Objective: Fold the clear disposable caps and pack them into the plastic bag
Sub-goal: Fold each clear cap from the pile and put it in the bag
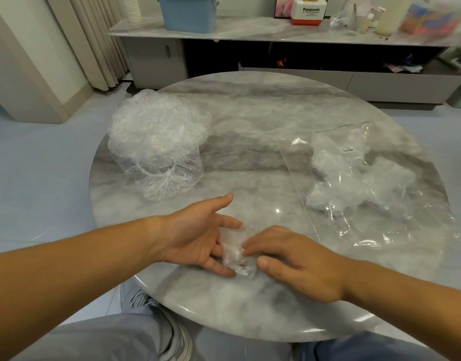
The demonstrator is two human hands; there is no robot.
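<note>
table (250, 113): round, grey marble, glossy. clock positions are read on the tabletop, with 6 o'clock at my edge.

cap in work: one clear disposable cap (234, 252), at about 6 o'clock, lying on the marble between my two hands. it looks bunched into a small narrow wad; the film is transparent against pale stone, so i cannot read its fold lines or exact outline.

left hand (198, 238): palm turned up, fingers straight and spread, nothing gripped. fingertips reach the left side of the cap and touch it. thumb points toward 12 o'clock, clear of the film.

right hand (299, 264): palm down, fingers extended and lying on top of the cap from its right side, pressing it to the table. thumb sits just beside the cap's near edge. no curl round the cap that i can see.

unfolded caps (156, 142): a puffy heap at about 10 o'clock, well apart from both hands, elastic rims gathered toward me.

plastic bag (354, 227): clear, lying flat from 2 to 4 o'clock. packed caps (354, 183) show inside it as a white crinkled mass, with a small barcode label near the bag's far end.

beyond 12 o'clock: a low cabinet with a blue bin (187, 14).
</note>
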